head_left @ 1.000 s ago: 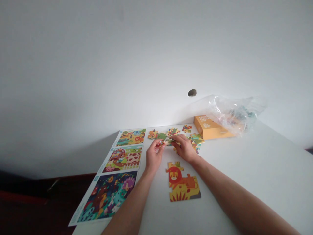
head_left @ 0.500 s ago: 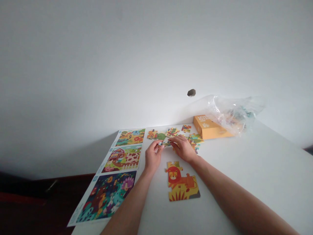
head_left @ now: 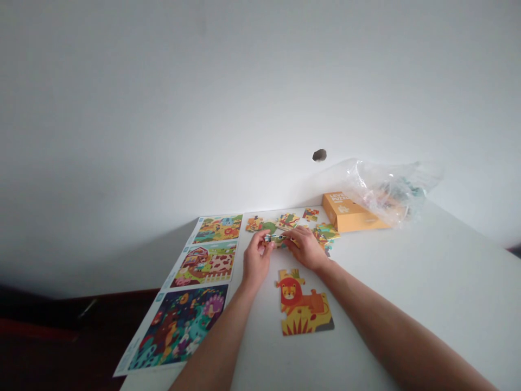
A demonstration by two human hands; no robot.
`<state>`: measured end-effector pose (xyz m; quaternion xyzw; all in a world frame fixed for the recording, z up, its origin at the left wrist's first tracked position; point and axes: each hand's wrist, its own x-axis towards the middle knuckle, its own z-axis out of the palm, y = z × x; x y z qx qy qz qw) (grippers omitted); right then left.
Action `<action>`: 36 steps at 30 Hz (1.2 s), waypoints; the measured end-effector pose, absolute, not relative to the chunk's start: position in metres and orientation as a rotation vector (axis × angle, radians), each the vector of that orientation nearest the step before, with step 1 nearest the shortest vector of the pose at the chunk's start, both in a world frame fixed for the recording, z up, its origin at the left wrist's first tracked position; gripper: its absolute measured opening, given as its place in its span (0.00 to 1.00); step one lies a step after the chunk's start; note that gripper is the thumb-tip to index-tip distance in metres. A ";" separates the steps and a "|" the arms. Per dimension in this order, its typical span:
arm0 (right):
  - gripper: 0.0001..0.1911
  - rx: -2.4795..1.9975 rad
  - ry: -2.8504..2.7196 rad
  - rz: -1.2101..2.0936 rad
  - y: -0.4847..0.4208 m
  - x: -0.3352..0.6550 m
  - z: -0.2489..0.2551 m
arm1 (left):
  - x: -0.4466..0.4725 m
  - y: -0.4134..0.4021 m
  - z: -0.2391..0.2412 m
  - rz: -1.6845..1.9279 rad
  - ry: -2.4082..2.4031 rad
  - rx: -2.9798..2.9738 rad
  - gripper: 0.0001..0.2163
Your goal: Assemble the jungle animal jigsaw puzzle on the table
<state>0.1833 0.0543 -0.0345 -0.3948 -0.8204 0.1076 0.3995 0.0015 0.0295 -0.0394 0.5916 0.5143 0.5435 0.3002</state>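
Between my two hands is a small puzzle piece (head_left: 275,239), raised a little off the table and tilted. My left hand (head_left: 257,260) pinches its left end with thumb and fingers. On its right end the fingers of my right hand (head_left: 304,247) are closed. Nearer to me lies a joined section of lion puzzle (head_left: 303,309), flat, with a red-maned lion on yellow and knobbed edges at the left and top. Loose puzzle pieces (head_left: 287,220) are spread behind my hands, some partly hidden by my right hand.
A printed picture sheet (head_left: 173,285) with three scenes lies along the table's left edge. At the back right stands an orange puzzle box (head_left: 358,220), with a clear plastic bag (head_left: 391,190) over it. The wall (head_left: 260,108) closes off the back.
The puzzle piece between my hands has tilted so that more of its printed face shows. My hands have barely shifted, and the lion section lies where it was.
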 end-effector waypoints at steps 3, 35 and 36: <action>0.10 -1.015 -2.062 0.267 0.053 0.183 -0.032 | 0.002 0.029 -0.036 1.506 1.377 1.556 0.15; 0.11 -1.364 -1.837 0.026 0.051 0.186 -0.024 | 0.000 0.024 -0.039 1.187 1.726 2.190 0.18; 0.12 -1.379 -1.776 0.010 0.051 0.188 -0.023 | -0.001 0.024 -0.040 1.184 1.742 2.193 0.18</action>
